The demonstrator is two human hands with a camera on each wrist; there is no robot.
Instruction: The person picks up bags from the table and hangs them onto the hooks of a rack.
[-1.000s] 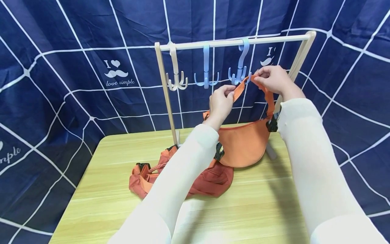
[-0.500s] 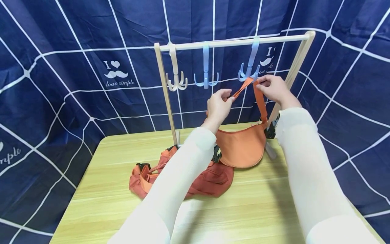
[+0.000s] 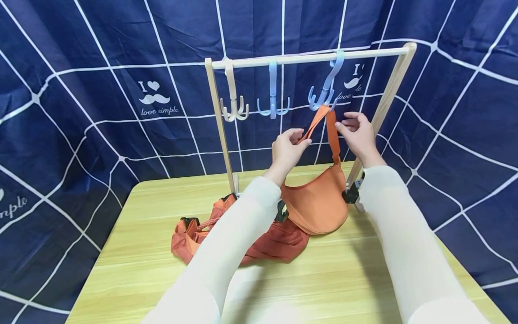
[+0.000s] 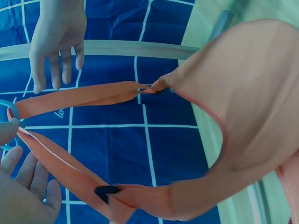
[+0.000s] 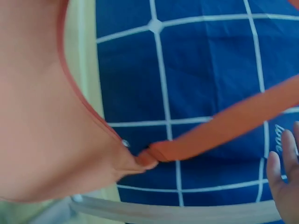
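Observation:
An orange crescent-shaped bag (image 3: 317, 202) hangs by its strap (image 3: 332, 137) from the right blue hook hanger (image 3: 323, 96), which leans on the rail. My left hand (image 3: 286, 150) is at the left side of the strap, thumb and index finger apart; in the left wrist view the thumb tip is right at the strap's upper end and the other fingers (image 4: 39, 182) are extended. My right hand (image 3: 358, 135) is beside the strap's right side, apart from it and holding nothing. In the right wrist view, its fingers (image 5: 287, 158) are spread at the edge.
A wooden rack's rail (image 3: 307, 57) also carries a beige hook hanger (image 3: 233, 101) and a second blue one (image 3: 273, 96). A dark red bag (image 3: 279, 240) lies on the wooden table (image 3: 133, 234), partly behind my left arm. Blue checked curtain (image 3: 182, 36) surrounds the table.
Both hands have come down from the hook hanger, and the right hand has let go of the strap. The bag has dropped lower and swung left, its strap now on the hook.

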